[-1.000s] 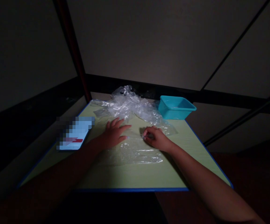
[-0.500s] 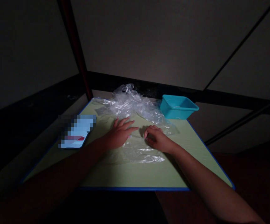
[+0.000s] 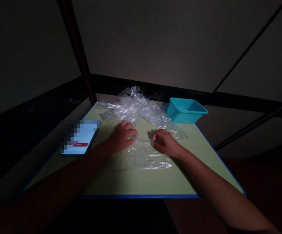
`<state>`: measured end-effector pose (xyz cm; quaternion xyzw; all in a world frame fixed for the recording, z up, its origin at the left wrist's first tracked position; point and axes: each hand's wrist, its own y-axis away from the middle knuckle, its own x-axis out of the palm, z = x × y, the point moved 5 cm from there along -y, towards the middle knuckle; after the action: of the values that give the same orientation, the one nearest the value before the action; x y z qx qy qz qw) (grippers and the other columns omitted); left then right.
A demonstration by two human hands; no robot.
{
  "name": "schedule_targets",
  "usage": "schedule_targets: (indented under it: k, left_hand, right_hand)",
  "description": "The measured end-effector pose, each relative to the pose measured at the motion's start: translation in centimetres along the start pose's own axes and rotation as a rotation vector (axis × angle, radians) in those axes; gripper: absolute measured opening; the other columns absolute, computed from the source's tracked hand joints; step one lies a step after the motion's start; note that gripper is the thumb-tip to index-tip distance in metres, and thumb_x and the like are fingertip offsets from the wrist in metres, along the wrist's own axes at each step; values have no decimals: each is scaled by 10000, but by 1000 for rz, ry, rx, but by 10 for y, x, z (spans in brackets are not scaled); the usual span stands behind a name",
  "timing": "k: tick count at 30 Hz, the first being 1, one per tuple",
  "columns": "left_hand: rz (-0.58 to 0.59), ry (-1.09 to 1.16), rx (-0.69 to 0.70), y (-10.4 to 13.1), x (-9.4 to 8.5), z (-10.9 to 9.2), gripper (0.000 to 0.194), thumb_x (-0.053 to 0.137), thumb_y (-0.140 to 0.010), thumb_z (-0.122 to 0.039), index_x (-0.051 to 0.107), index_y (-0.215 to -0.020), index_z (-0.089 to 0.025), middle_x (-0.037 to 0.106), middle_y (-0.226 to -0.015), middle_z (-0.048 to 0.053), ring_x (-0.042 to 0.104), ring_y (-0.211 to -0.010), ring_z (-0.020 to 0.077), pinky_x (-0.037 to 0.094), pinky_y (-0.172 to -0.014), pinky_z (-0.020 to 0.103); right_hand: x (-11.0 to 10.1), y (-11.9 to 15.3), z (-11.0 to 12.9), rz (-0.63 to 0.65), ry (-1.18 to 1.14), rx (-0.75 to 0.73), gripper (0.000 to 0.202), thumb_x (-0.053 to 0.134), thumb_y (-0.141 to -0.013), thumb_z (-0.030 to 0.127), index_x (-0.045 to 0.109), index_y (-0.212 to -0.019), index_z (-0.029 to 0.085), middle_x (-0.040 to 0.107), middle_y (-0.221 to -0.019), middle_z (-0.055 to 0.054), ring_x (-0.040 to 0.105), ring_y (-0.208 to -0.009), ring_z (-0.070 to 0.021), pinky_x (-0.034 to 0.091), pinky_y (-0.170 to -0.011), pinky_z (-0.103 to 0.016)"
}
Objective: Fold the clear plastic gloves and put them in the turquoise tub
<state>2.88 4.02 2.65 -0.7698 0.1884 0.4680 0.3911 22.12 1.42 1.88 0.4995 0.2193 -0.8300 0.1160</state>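
Head view. The left hand, its fingers just closed from spread, and right hand pinch the far edge of a flat, clear plastic bag, now held two-handed; turquoise rectangular plastic tub, 1 o'clock.

- Flat bag: clear, thin plastic film, glossy and creased.
- Heap of bags: crumpled, see-through plastic with shiny wrinkles.
- Turquoise bin: smooth plastic, softly shiny.
- Phone screen: smooth, glassy.
- Tabletop: smooth, mostly matt.
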Motion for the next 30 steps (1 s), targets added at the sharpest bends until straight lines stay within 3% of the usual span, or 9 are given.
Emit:
schedule_targets:
  k: [6, 14, 18, 22, 26, 30]
  left_hand:
    - [37, 136, 38, 3, 2, -5, 167, 642, -731, -172, 523, -846, -193, 585, -997, 47, 458, -1024, 237, 370, -887, 367]
    - [139, 114, 91, 4, 6, -12, 373, 568, -800, -159, 568, -1166, -233, 583, -1010, 41, 445, -1013, 236, 365, -893, 372]
    - [134, 83, 105, 4, 1, -15, 215, 588, -802, -186, 650, -1005, -219, 559, -990, 56, 429, -1030, 244, 358, -910, 383]
    - [98, 97, 109, 4, -3, -17, 85, 632, -771, -218, 612, -848, -189, 577, -1049, 65, 426, -1057, 249, 347, -933, 397]
    - [103, 185, 168, 3, -6, -26, 111, 599, -803, -266, 531, -754, -193, 618, -1073, 54, 437, -1091, 244, 347, -941, 382]
    - [152, 191, 174, 3, -6, -32, 148, 495, -867, -318, 554, -822, -190, 622, -911, 51, 516, -927, 214, 372, -877, 365]
  right_hand:
    - [1, 0, 3, -5, -36, -33, 132, 636, -776, 220, 592, -899, 202, 601, -922, -54, 506, -937, -233, 329, -835, -365]
    - [-4, 4, 14, 32, -24, -106, 201, 638, -778, 193, 603, -974, 220, 570, -1002, -64, 482, -1008, -246, 291, -878, -391]
    - [-4, 5, 18, 60, -4, -93, 190, 639, -778, 185, 613, -963, 221, 551, -979, -58, 476, -1009, -243, 281, -875, -387]
    - [-4, 5, 20, 56, 5, -104, 172, 628, -785, 173, 619, -950, 221, 539, -960, -56, 474, -995, -238, 284, -871, -379]
    - [-5, 4, 17, 25, -9, -106, 137, 613, -788, 158, 612, -912, 216, 536, -906, -48, 488, -950, -226, 306, -835, -351]
    - [-3, 4, 16, 40, -24, -121, 129, 593, -790, 119, 600, -878, 214, 580, -873, -34, 515, -923, -212, 304, -815, -331]
